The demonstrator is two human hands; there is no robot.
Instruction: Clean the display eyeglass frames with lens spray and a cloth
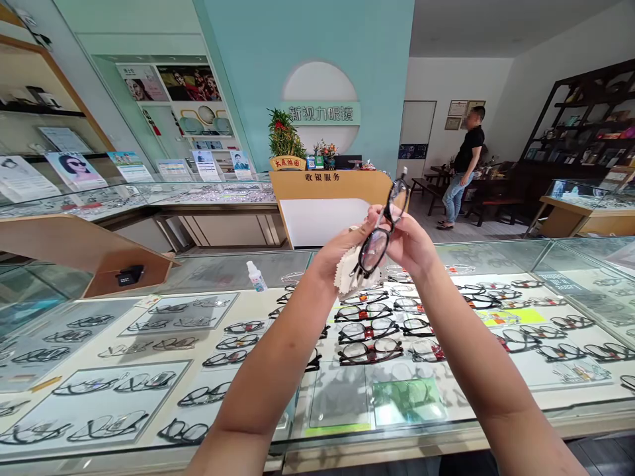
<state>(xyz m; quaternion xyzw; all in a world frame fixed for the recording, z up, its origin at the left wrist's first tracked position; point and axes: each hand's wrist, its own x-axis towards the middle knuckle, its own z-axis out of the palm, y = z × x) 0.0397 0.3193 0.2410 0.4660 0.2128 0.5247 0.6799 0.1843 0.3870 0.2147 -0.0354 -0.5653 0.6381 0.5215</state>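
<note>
Right now I have both hands close together, raised over the counter (342, 433) at the middle of my head view. The left hand (340, 254) is closed on a pale cloth (346, 271) with a jagged edge, its thumb up by the glasses (374, 250). I have the right hand (411, 246) gripping those glasses from the other side, near the bridge. They sit between the two hands, clear of the glass top, black-rimmed and steeply slanted: one lens high to the right, the other low to the left, just in front of the cloth. How firmly the left fingers press on them, I cannot tell.

Below my forearms, rows of frames (370, 352) lie under the glass, many with red tags between the lenses. A green sheet (409, 400) lies nearer me. Past the left forearm I see a white bottle (256, 276), upright, with a blue label. Farther off are the cash desk (327, 218) and a leafy plant (285, 139) on it. Well back on the right, a person (469, 158) in a black top and jeans is on their feet, side-on to me.
</note>
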